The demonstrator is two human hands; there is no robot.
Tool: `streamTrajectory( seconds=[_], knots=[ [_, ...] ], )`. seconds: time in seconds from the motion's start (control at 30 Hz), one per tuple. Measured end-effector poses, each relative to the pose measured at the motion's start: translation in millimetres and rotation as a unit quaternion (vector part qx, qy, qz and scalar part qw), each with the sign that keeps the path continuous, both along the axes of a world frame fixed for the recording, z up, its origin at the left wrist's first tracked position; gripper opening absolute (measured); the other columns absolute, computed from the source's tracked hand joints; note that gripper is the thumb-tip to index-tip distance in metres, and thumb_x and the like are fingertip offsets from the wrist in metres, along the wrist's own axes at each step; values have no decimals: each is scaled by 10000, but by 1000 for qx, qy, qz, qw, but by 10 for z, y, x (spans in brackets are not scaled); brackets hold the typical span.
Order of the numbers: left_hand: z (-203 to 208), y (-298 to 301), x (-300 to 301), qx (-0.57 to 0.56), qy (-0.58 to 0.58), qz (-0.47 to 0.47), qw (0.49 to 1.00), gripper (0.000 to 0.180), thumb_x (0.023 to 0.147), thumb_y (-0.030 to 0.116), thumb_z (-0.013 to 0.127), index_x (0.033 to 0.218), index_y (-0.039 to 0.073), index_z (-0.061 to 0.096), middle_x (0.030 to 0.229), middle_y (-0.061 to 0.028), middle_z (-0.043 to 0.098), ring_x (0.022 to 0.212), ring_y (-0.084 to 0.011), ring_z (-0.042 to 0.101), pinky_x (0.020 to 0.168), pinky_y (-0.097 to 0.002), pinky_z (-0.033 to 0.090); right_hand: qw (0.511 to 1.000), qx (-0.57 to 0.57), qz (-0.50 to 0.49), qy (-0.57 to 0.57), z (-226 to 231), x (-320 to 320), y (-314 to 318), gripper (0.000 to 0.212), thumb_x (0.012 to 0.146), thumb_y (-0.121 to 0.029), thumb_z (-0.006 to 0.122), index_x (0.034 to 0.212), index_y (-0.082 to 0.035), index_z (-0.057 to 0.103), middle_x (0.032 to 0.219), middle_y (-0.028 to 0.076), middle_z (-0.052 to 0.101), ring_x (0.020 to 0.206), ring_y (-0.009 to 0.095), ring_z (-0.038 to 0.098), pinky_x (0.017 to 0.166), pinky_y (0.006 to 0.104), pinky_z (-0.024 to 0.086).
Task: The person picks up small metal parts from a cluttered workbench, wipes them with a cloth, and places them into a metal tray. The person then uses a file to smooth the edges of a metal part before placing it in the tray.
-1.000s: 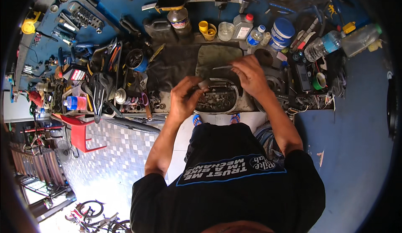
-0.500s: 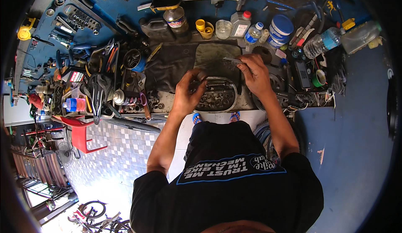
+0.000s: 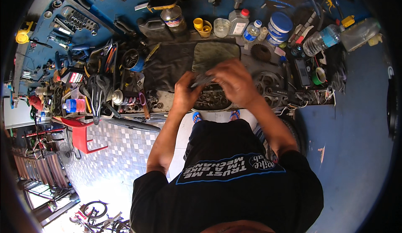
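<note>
Over a tray (image 3: 214, 110) of small metal parts, my two hands are close together. My left hand (image 3: 184, 94) is curled, thumb and fingers closing on the near end of a small dark grey piece (image 3: 202, 80). My right hand (image 3: 235, 82) is blurred by motion, its bent fingers at the other side of that piece. What kind of part it is, I cannot make out. Just beyond the hands lies a green cloth pad (image 3: 214, 54) on the bench, with a black cloth (image 3: 164, 67) to its left.
To the right lie a crankset (image 3: 268, 84), a cassette (image 3: 261, 53), a phone (image 3: 302, 72) and a green tape roll (image 3: 319, 77). Bottles, yellow cups (image 3: 202, 27) and a blue-white tub (image 3: 279, 26) line the back. A black saddle (image 3: 99, 88) and a spray can (image 3: 119, 97) crowd the left.
My right hand has come left and nearer, bringing the thin grey piece it held over the green pad to my left hand. The left hand stays almost in place.
</note>
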State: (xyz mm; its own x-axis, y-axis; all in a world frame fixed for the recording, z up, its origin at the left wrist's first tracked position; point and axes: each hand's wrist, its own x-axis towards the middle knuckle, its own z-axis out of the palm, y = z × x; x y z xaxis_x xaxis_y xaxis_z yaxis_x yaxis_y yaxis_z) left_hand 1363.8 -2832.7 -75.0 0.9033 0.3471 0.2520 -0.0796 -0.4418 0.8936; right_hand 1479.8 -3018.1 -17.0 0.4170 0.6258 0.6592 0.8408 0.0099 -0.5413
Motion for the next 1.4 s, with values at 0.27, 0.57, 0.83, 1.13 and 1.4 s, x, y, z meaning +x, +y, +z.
streamTrajectory(
  seconds=[0.27,0.57,0.83,1.13,1.4],
  knots=[
    [-20,-7,-140,-88,56,-5,995,260,849,0,841,1090,-35,749,927,-99,698,745,-164,677,672,-338,538,995,-86,-44,-26,-464,232,-206,446,775,-13,754,1193,-166,776,1130,70,707,1069,305,631,948,443,489],
    [32,-147,-149,-117,36,-15,992,200,846,-12,838,1005,-52,723,901,-95,669,783,-159,655,690,-336,523,994,-85,-44,-44,-318,122,-238,351,819,-12,768,1155,-113,781,1091,102,710,1054,322,643,925,428,524],
    [29,-103,-57,19,-10,-26,999,226,850,-23,838,1058,-51,755,907,-95,670,763,-166,661,665,-317,519,997,-65,-43,-24,-335,134,-250,309,832,-28,767,1129,-112,779,1058,106,708,1026,331,644,915,437,532],
    [100,-126,-107,53,-45,-17,997,201,864,-4,827,1045,-50,752,890,-110,661,725,-216,691,611,-354,544,996,-55,-33,-67,-169,94,-229,320,813,20,761,1114,-90,770,1107,117,719,1026,333,653,902,428,542],
    [123,-96,-63,56,-47,-2,997,260,831,-36,819,1082,-39,751,900,-120,673,762,-212,694,649,-345,548,997,-55,-46,-42,-129,64,-205,333,823,-7,783,1145,-93,775,1097,109,716,1045,327,653,916,420,536]
  ],
)
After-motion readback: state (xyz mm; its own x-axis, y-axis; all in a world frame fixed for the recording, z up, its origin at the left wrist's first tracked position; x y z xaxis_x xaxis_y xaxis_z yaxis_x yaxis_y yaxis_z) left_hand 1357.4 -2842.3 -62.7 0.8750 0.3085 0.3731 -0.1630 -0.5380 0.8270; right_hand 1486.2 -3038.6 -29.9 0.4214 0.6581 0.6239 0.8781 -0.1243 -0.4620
